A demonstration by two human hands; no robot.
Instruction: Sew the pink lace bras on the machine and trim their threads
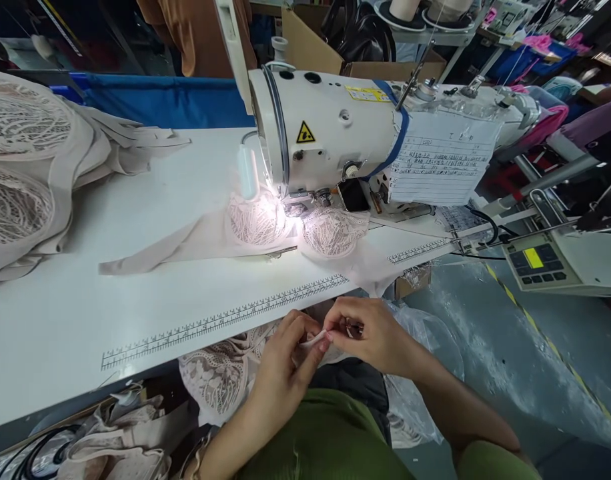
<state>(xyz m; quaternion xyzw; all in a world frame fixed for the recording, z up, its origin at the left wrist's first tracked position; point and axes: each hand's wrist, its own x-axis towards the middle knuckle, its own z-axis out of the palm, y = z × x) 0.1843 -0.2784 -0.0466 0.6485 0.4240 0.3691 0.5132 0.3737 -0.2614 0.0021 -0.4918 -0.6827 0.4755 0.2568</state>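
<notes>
- Fingers (319, 345) of the left hand (285, 363) were pinched shut on one end of a small pale strip (313, 341), held below the near edge of the counter (85, 307), over the person's lap.
- Thumb and forefinger of the right hand (373, 337) were closed on the other end of the same strip, so the two hands met fingertip to fingertip.
- Just beneath the hands a lace garment (215, 377) hung off the counter's front edge, partly hidden by the left forearm.
- On the counter, well apart from the hands, a beige lace bra (258, 227) lay spread under the head of a white sewing machine (330, 130), its two cups side by side at the needle area and one long band trailing to the left.
- A small lamp on the machine lit the left cup brightly.
- A printed ruler strip (225, 319) ran along the counter's front edge, between the bra and the hands.
- A pile of similar lace pieces (30, 167) sat at the counter's far left.
- A sheet of written paper (440, 163) was taped to the machine's arm.
- To the right, a control panel (540, 261) with a yellow screen stood beside the counter.
- Clear plastic sheeting (435, 340) lay below the right wrist, near the floor.
</notes>
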